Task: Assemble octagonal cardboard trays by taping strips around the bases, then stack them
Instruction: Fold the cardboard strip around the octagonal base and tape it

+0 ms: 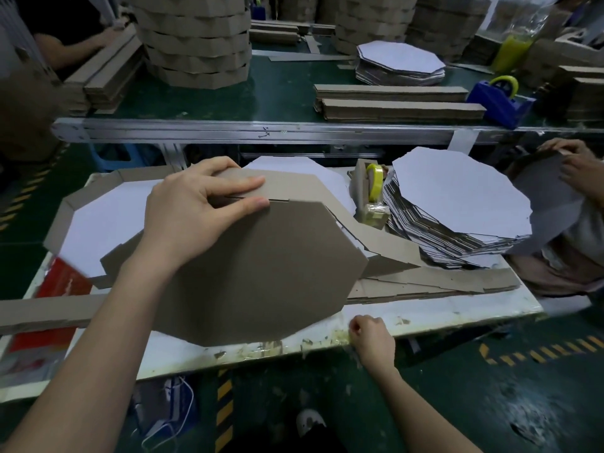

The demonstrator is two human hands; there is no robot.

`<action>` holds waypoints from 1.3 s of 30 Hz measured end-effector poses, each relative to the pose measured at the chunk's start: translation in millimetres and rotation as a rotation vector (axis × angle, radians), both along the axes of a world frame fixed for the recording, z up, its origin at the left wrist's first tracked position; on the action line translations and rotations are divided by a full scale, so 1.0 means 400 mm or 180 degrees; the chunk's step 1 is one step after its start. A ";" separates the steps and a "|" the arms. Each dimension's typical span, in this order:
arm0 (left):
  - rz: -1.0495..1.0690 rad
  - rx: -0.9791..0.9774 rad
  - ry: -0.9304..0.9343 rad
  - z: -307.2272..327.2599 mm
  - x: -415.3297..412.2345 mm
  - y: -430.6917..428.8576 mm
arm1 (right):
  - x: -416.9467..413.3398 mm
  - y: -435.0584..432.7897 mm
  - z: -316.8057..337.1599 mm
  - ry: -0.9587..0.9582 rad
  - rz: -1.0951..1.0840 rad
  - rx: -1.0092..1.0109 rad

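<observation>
While the left hand [192, 210] presses a cardboard strip [277, 184] against the far edge of the brown octagonal base [261, 273], fingers clamped over the seam, the right hand [369, 338] is pinched closed at the table's [425, 313] near edge, apparently on a tape piece stuck there, though the tape itself is too faint to confirm. This looks like the taping step. Next the tape must bridge strip and base. A finished tray [98, 217] lies behind, left; a tape dispenser [372, 194] stands beyond.
</observation>
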State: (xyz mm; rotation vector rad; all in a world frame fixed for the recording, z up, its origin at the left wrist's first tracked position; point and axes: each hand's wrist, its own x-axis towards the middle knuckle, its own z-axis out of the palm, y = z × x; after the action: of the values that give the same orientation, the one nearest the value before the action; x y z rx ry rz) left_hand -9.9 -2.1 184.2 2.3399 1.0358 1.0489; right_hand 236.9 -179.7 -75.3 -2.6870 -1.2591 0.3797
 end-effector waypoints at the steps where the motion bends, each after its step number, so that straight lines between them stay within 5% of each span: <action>1: 0.0004 0.0001 -0.0016 0.000 -0.004 0.000 | -0.001 -0.003 -0.005 -0.0047 0.0006 -0.0006; 6: -0.0035 0.0011 -0.0056 -0.003 -0.015 0.006 | 0.000 -0.008 -0.019 0.0822 -0.0189 0.0239; 11: -0.0102 -0.0025 -0.0033 -0.004 -0.005 0.013 | 0.016 -0.003 -0.011 0.2216 -0.1617 0.1272; 18: -0.0121 -0.0056 -0.0014 -0.003 0.003 0.024 | 0.019 -0.003 -0.011 0.1167 -0.1551 0.1286; 22: -0.0075 -0.0106 0.0006 -0.007 0.005 0.032 | 0.047 0.027 0.089 0.1106 -0.2228 0.2916; 28: 0.0005 -0.0187 0.0158 0.000 0.020 0.040 | 0.176 0.184 0.365 0.0807 -0.1565 0.4269; 31: 0.0063 -0.0161 0.0325 0.005 0.027 0.038 | 0.257 0.294 0.420 0.0955 -0.1568 0.3819; 36: 0.0134 -0.0173 0.0479 0.012 0.036 0.032 | 0.389 0.443 0.373 0.1811 -0.1436 0.1668; 39: 0.0149 -0.0161 0.0452 0.014 0.039 0.026 | 0.425 0.488 0.329 0.2019 -0.1333 0.0901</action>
State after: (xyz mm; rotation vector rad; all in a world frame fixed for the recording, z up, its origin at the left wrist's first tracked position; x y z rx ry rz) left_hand 5.6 8.2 189.7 2.3881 1.1601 0.8726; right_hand 407.0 15.7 56.3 -2.2280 -0.5122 0.8289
